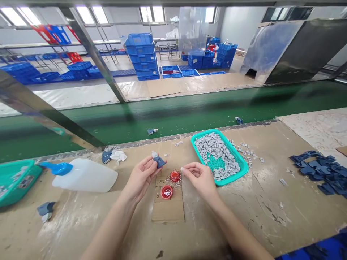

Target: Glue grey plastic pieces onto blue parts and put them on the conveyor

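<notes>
The left hand, at ten o'clock from the red cups, is pinching a dark blue piece with a pale tip (159, 161) between thumb and fingers, so that piece is sitting at eleven o'clock. The right hand (201, 177), at three o'clock, is closing its fingertips on what is looking like a small pale bit (182, 168), too tiny to tell clearly.

Such a light grip could be risking a drop: if the fingertips are slipping, the bit may be landing in the upper red cup (171, 177). A low wrist could be tipping the lower red cup (162, 193), since both are standing loose-looking on a cardboard strip (168, 213). The right forearm, passing near the green tray (233, 179) at two o'clock, could be nudging it and scattering its grey clips (211, 143).

The scuffed brown tabletop (230, 224) is carrying a white bottle (89, 177) lying at nine o'clock and a dark blue heap (325, 169) far out at three. A green belt (184, 110) is running across twelve o'clock. Beyond, blue crates (142, 54) are standing stacked between eleven and twelve, and a metal housing (300, 50) is rising between one and two.
</notes>
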`<state>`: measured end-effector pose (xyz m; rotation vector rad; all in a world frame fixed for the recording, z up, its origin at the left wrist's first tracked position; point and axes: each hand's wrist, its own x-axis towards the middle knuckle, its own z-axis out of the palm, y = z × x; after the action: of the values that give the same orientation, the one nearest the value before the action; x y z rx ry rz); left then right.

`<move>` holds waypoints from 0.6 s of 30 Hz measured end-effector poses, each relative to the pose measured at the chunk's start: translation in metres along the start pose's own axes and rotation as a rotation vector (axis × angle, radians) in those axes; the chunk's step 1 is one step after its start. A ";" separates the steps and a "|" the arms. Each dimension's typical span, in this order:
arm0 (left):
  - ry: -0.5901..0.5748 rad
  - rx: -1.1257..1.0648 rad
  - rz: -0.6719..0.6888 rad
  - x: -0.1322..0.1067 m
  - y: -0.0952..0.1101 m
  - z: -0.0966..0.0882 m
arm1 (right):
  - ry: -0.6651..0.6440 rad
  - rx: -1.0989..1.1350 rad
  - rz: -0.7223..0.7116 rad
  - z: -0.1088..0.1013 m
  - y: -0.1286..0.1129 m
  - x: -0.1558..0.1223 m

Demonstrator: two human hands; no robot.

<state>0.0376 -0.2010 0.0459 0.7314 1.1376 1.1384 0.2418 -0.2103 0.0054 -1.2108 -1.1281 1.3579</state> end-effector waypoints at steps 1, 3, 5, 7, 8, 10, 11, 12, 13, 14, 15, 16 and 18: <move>0.034 -0.033 -0.004 -0.010 -0.003 -0.005 | -0.004 -0.008 0.004 0.002 0.002 -0.001; 0.103 -0.084 0.018 -0.028 -0.009 -0.015 | -0.027 -0.020 0.017 0.005 0.007 -0.002; 0.173 -0.109 0.055 -0.042 -0.015 -0.022 | -0.049 -0.017 0.042 0.006 0.009 -0.002; 0.233 -0.115 0.081 -0.054 -0.021 -0.027 | -0.070 -0.016 0.060 0.007 0.010 -0.001; 0.258 -0.118 0.090 -0.059 -0.025 -0.028 | -0.084 -0.020 0.066 0.007 0.011 -0.001; 0.299 -0.123 0.095 -0.066 -0.032 -0.028 | -0.108 -0.036 0.068 0.009 0.011 -0.001; 0.312 -0.127 0.094 -0.068 -0.036 -0.028 | -0.119 -0.046 0.068 0.010 0.011 -0.001; 0.317 -0.131 0.090 -0.070 -0.040 -0.027 | -0.126 -0.057 0.068 0.011 0.012 -0.002; 0.315 -0.135 0.083 -0.071 -0.043 -0.025 | -0.128 -0.068 0.067 0.012 0.012 -0.002; 0.309 -0.137 0.074 -0.071 -0.046 -0.024 | -0.128 -0.077 0.065 0.013 0.013 -0.002; 0.299 -0.136 0.065 -0.072 -0.048 -0.023 | -0.125 -0.084 0.064 0.013 0.014 -0.003; 0.289 -0.134 0.058 -0.071 -0.050 -0.021 | -0.122 -0.087 0.064 0.013 0.014 -0.003; 0.272 -0.116 0.055 -0.070 -0.052 -0.019 | -0.120 -0.072 0.073 0.012 0.013 -0.003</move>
<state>0.0352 -0.2848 0.0156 0.5311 1.2716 1.3688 0.2287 -0.2156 -0.0064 -1.2467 -1.2366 1.4721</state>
